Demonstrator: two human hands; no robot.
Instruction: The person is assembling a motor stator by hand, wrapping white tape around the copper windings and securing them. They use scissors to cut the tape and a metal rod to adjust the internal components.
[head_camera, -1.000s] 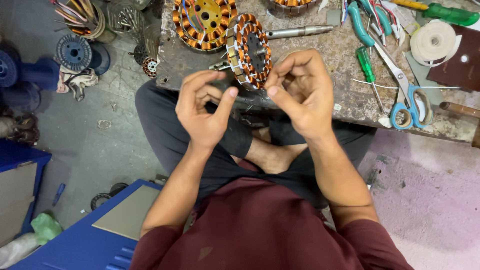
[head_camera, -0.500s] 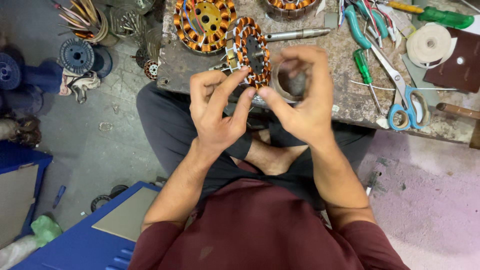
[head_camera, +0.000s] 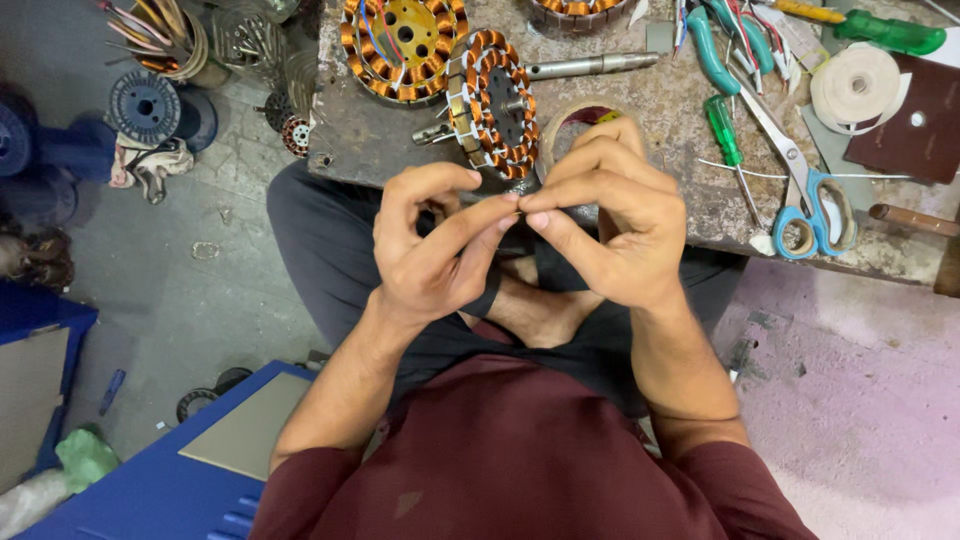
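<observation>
While the worn stone bench (head_camera: 380, 140) carries 2 copper-wound stators (head_camera: 497, 103), scissors (head_camera: 800, 190) and screwdrivers above a grey floor, left hand (head_camera: 435, 250) and right hand (head_camera: 610, 225) meet fingertip to fingertip, pinched together; anything held is too small to tell.

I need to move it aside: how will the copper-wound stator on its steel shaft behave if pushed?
The copper-wound stator probably feels heavy, being dense coils on metal. Lying on its round steel shaft, it may roll. Its thin windings look easy to damage.
</observation>
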